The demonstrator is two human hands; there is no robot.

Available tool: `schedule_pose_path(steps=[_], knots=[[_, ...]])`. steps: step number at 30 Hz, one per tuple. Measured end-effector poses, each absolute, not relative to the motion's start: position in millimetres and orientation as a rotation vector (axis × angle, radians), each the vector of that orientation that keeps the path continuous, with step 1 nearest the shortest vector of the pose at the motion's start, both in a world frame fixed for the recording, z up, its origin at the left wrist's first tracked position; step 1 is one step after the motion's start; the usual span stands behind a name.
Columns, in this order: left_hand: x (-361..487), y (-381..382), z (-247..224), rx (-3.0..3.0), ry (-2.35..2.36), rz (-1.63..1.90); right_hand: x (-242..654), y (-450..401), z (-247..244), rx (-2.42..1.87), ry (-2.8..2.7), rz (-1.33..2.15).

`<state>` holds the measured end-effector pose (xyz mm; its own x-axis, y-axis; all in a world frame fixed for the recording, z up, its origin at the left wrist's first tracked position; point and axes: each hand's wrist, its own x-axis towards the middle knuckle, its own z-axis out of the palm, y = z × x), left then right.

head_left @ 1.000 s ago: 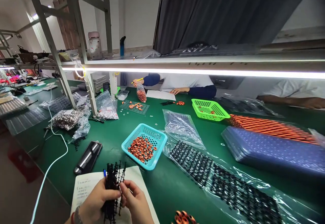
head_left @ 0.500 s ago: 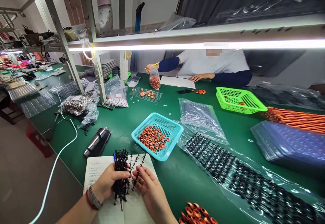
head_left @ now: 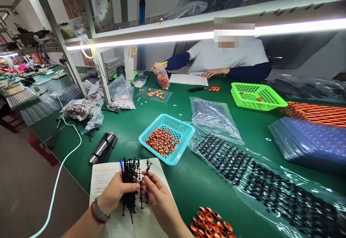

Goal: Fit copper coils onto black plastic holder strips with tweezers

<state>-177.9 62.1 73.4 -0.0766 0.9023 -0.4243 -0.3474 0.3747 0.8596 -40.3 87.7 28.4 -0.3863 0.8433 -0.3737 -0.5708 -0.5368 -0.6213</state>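
Note:
My left hand is closed around a bundle of thin black plastic sprues with small knobs along their stems. The bundle stands roughly upright over an open notebook with handwriting on its left page. Just to the right, my right hand pinches one or two strips at the bundle's right side, its fingertips close to my left thumb. A blue pen shows behind the bundle. Below right of my right hand lies a pile of orange-and-black rings.
Beyond the notebook stands a blue basket of orange rings. A phone lies at left, a bag of black parts at right. Farther back are a green basket and a co-worker's hand holding a pencil. A lit shelf crosses overhead.
The view has tilted slightly, so the table things sit higher. The strips in my right hand have turned from slanted to nearly upright, while my left hand keeps its bundle.

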Motion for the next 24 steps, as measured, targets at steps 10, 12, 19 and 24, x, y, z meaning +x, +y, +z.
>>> schedule_pose_path(steps=[10,12,19,24], knots=[[-175.9,62.9,76.8,0.615,1.298,1.164,-39.2,86.1,33.7,-0.848,-0.576,1.997],[-175.6,63.2,77.2,0.605,1.310,1.164,-38.8,85.5,34.0,-0.843,-0.584,2.011],[-172.6,63.2,81.4,0.597,1.293,1.151,-37.9,83.8,31.2,-0.816,-0.595,2.026],[-174.9,63.0,81.2,0.597,1.309,1.139,-35.6,86.1,35.8,-0.804,-0.586,2.023]])
